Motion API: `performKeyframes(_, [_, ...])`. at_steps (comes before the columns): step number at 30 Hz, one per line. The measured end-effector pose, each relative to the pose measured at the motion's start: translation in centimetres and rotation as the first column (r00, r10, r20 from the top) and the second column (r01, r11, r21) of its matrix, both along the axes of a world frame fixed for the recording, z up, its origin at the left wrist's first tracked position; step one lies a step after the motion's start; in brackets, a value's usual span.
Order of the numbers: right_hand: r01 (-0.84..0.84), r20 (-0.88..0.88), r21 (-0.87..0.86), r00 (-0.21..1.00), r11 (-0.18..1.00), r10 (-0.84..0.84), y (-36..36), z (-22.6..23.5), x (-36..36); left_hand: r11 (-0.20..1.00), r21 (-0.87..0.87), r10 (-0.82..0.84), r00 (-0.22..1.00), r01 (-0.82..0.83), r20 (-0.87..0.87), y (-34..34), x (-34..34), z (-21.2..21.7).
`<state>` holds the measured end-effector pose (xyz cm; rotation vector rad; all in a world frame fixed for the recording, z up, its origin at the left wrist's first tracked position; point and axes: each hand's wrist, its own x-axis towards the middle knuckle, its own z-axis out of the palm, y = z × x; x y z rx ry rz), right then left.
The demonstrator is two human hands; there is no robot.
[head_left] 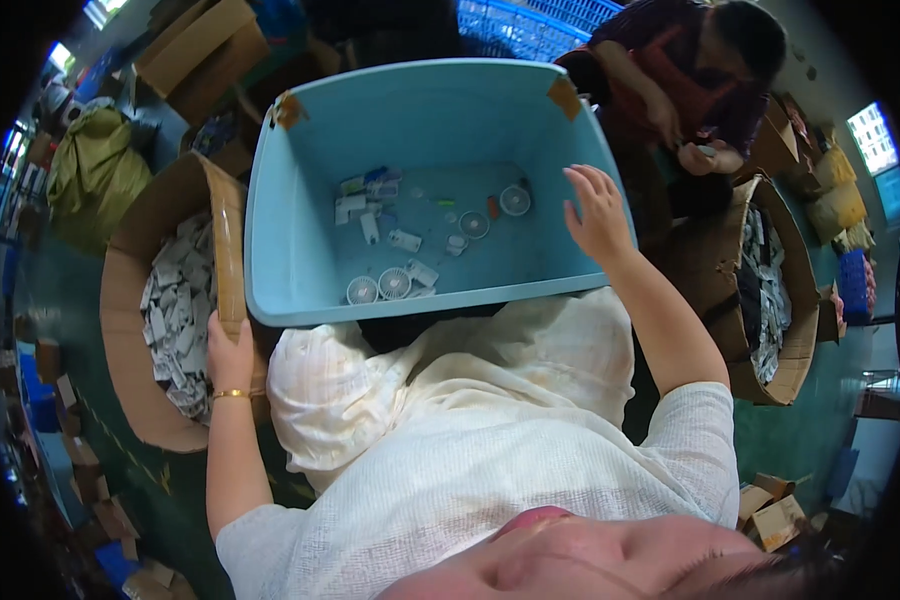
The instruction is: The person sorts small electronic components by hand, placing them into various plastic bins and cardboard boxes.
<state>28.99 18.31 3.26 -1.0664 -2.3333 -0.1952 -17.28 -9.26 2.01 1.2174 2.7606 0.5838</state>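
A large light-blue plastic bin (300, 240) sits in front of me, tilted toward my lap. Small white round fans (394, 283) and other little white and blue parts lie scattered on its bottom. My right hand (595, 212) hovers at the bin's right wall with fingers spread, holding nothing. My left hand (230, 355), with a gold bracelet at the wrist, rests on the rim of a cardboard box (225, 215) full of small white packets (175, 315).
A second cardboard box (800, 330) of white and dark packets stands on my right. Another person (690, 70) in dark clothes works behind the bin. More cartons (200, 45), a yellow-green sack (95, 170) and small boxes (775, 510) lie on the green floor.
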Motion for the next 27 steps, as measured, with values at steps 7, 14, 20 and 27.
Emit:
performKeyframes(7, [0.214,0.548,-0.791,0.663,0.573,0.509,3.1,-9.7,-11.7,0.999,0.011,-0.030,0.991,0.031,-0.133,-1.0,-0.6,-1.2])
performKeyframes(14, [0.390,0.770,-0.619,0.130,0.682,0.625,7.4,-21.2,-17.4,0.999,0.005,-0.038,0.999,0.038,-0.007,-1.2,0.8,-0.1])
performKeyframes(20, [0.192,0.702,-0.712,0.168,0.676,0.692,7.3,-26.7,-23.6,0.983,0.064,-0.178,0.982,0.175,0.058,-1.9,1.8,0.4])
performKeyframes(27, [-0.005,0.601,-0.746,0.427,0.666,0.676,6.0,-30.7,-31.2,0.983,-0.014,-0.184,0.982,0.185,0.041,-1.7,2.3,0.9])
